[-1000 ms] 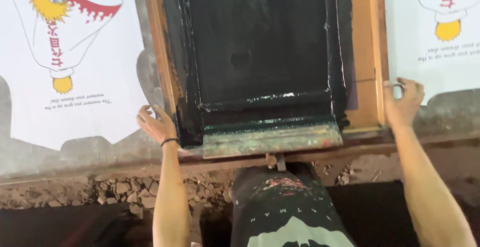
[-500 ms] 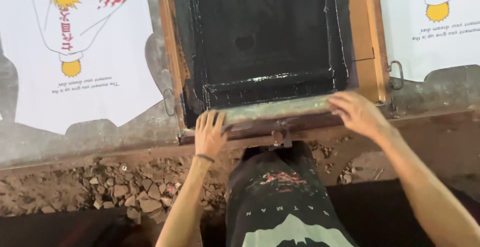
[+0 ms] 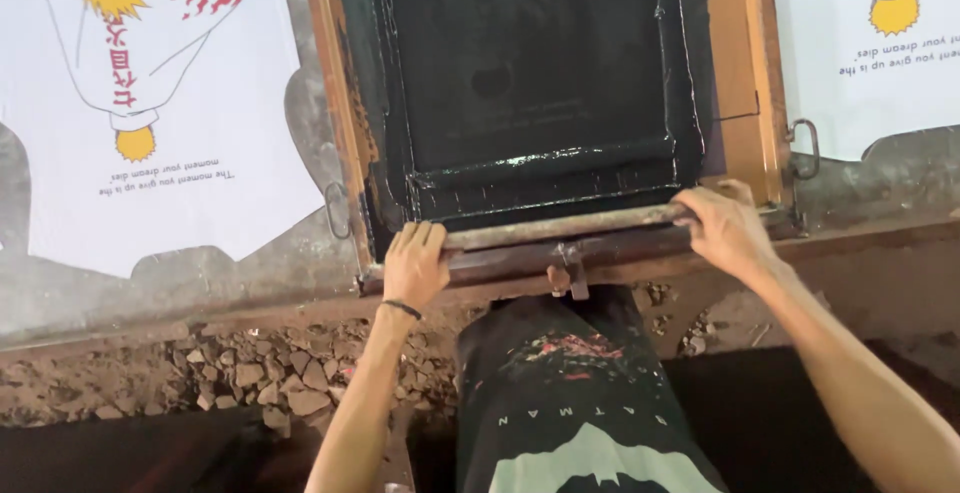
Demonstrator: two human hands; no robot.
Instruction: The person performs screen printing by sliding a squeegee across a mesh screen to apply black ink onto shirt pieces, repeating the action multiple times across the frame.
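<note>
A wooden screen-printing frame (image 3: 742, 63) lies on the table, its mesh coated in wet black ink (image 3: 530, 73). Along its near edge rests a long ink-stained squeegee (image 3: 565, 225). My left hand (image 3: 415, 265) grips the squeegee's left end; a dark band sits on that wrist. My right hand (image 3: 725, 231) holds the squeegee's right end, close to the frame's near right corner. A ridge of black ink lies just beyond the blade.
White printed shirts lie flat on both sides: one at the left (image 3: 140, 103), one at the right (image 3: 880, 43). Metal handles (image 3: 335, 211) (image 3: 805, 148) stick out from the frame's sides. The table's front rail (image 3: 880, 243) runs below; rubble (image 3: 260, 373) covers the ground beneath.
Both hands came in from the frame's outer corners onto the squeegee at its near edge. The view has shifted slightly upward.
</note>
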